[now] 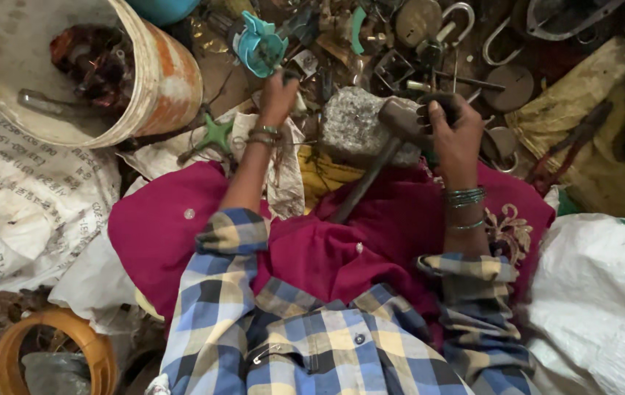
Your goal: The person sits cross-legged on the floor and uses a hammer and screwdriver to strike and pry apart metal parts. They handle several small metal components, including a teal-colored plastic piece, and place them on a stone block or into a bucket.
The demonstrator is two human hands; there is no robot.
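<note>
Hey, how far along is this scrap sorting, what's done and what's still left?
Done: the white bucket already holds coppery, tangled scrap. In hand: the right hand grips a hammer by its head at the stone block, while the left hand reaches to a teal plastic part. Left: a heap of metal pieces beyond the stone.

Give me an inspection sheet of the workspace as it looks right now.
Surface: ground covered with white sacks and yellow cloth.
Job's things: hammer on grey stone block; teal plastic fan part.
Clutter: heap of scrap metal, discs and hooks beyond the stone.
Grippers: left hand reaches toward the fan part; right hand grips the hammer head.
Cables: copper wire coils inside the white and orange bucket.
Surroundings: orange ring-shaped container at lower left; white sack at right.
</note>
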